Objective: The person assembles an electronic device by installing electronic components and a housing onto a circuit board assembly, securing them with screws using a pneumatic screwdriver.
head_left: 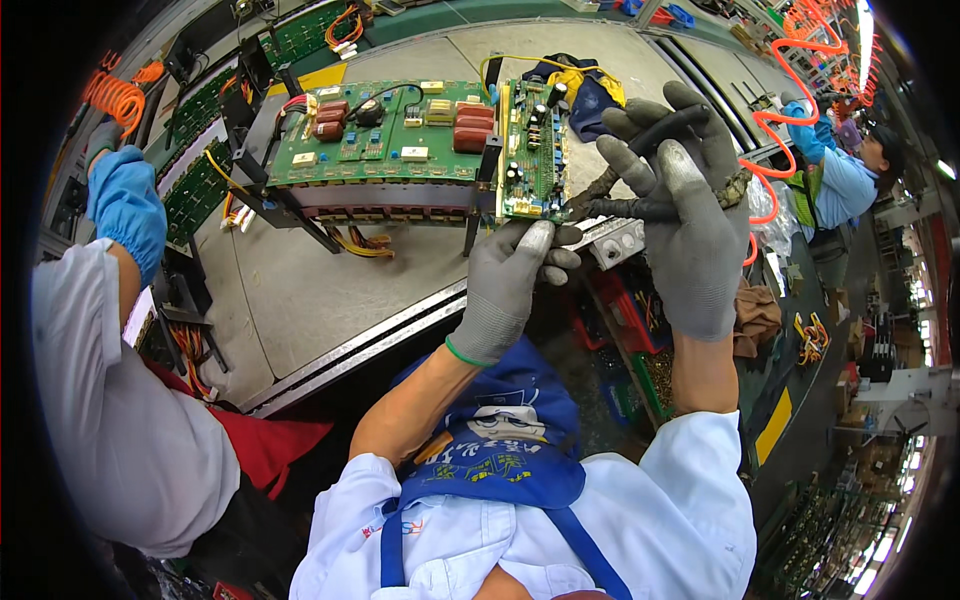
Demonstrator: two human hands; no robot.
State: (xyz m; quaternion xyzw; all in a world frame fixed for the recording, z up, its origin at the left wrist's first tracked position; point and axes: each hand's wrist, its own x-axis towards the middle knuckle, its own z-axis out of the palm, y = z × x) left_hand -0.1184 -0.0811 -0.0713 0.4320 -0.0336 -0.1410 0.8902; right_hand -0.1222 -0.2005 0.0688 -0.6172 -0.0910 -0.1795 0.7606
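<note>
The narrow green circuit board (535, 150) stands near the middle of the near edge of the surface (310, 290), at the right end of a larger green circuit board (390, 150) raised on a black frame (320, 234). The left hand (512, 275), gloved in grey, has its fingers bent and its thumb at the narrow board's lower edge; I cannot tell whether it pinches it. The right hand (690, 215), gloved alike, grips a dark two-handled tool (632, 208), handles spread, its tip by the board's lower right corner. Yellow wires (368, 247) hang beneath the frame. Behind the narrow board, toward the surface's far right corner, lies a dark blue and yellow cloth (592, 105). Below the near edge sits a red bin (632, 318). Leftward, a co-worker's blue sleeve (128, 205) reaches in near an orange coiled hose (115, 100).
</note>
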